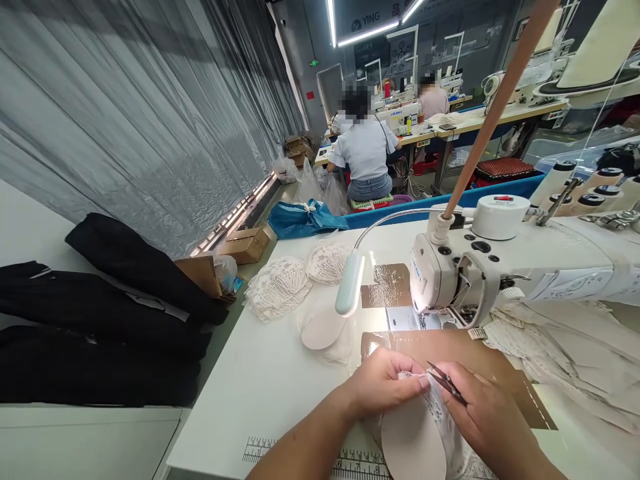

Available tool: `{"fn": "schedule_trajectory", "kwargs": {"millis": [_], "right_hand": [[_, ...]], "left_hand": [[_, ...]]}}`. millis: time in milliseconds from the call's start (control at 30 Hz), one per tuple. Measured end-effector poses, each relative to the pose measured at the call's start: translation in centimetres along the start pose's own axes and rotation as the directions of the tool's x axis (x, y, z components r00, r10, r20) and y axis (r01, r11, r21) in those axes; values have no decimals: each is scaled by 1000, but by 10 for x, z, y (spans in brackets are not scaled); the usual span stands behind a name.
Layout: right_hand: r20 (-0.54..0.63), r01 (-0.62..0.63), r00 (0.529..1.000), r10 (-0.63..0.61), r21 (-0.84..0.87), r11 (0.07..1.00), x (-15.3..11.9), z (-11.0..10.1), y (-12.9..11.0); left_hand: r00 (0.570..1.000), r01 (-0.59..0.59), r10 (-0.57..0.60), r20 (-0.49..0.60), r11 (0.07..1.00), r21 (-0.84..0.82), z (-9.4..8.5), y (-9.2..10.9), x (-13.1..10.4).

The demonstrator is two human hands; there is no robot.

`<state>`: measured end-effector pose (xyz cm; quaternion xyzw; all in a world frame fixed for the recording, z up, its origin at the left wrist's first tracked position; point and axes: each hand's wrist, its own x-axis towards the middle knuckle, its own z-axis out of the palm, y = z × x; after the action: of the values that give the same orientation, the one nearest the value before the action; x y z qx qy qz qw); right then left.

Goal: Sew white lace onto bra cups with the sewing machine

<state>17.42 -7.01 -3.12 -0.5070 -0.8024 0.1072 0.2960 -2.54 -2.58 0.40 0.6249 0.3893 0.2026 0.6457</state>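
My left hand (387, 383) pinches the top edge of a white lace bra cup (414, 437) at the table's front. A smooth beige oval pad forms the near face of this cup, with lace along its right side. In my right hand (483, 407) is a small pair of dark thread snips (447, 382). Their pointed blades reach toward the lace edge beside my left thumb. The lower part of the cup runs out of view at the bottom.
Past my hands stands a white sewing machine (465, 267) with a small lamp (350, 283). Lace cups (280, 287) and a beige pad (325, 330) lie on the left. Lace pieces (575, 353) pile up on the right. A seated person (367, 150) works farther back.
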Motion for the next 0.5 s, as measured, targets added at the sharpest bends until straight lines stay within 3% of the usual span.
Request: {"fn": "schedule_trajectory", "kwargs": {"millis": [67,133,233,300,367,433,500], "right_hand": [[-26,3,1000,-4,-18,1000,-1,0,2],[-97,-81,992,81,-2,997,-2,-2,0],[-189,-267,941,282,99,958,-4,-14,-9],[-245,-300,908,339,184,936,-6,-21,-14],[-238,-189,939,250,254,949,-8,-23,-16],[-100,15,995,13,278,960,-10,-15,-16],[95,187,972,-215,241,952,-11,-1,-14]], "left_hand": [[1000,21,-20,-22,999,24,0,0,0],[999,41,-41,-31,999,27,0,2,-1],[997,68,-67,-40,998,7,0,4,-2],[996,81,-81,-48,997,-13,0,5,-1],[994,92,-95,-59,995,-40,0,4,-1],[993,101,-105,-50,991,-88,-1,3,-2],[992,119,-122,-9,979,-166,-4,3,-3]]}}
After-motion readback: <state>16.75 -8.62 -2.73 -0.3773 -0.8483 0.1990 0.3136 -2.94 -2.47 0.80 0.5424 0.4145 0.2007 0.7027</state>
